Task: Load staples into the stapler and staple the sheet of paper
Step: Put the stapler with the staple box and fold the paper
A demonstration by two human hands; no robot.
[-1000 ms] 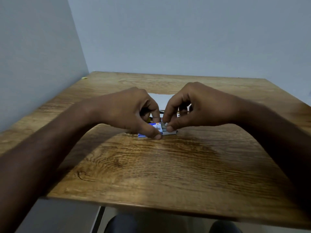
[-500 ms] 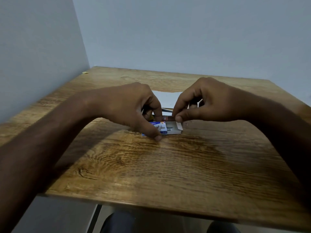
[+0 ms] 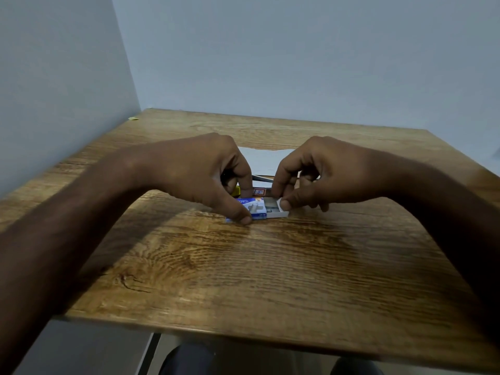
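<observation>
A small blue and white staple box [image 3: 255, 208] lies on the wooden table [image 3: 243, 266]. My left hand [image 3: 200, 171] pinches its blue sleeve. My right hand [image 3: 322, 174] grips the white inner tray [image 3: 278, 211], which sticks out to the right with grey staples [image 3: 270, 204] showing inside. Behind the hands lies a white sheet of paper [image 3: 263, 161]. The stapler [image 3: 259, 182] is mostly hidden behind my fingers; only a yellow bit, a metal strip and a red label show.
Grey walls close the table on the left and at the back. A tiny yellow scrap [image 3: 134, 118] lies at the far left corner. The table's near edge is close to my knees [image 3: 186, 358].
My right hand has pulled the inner tray out to the right, so the staples now show. My left hand still holds the sleeve in place.
</observation>
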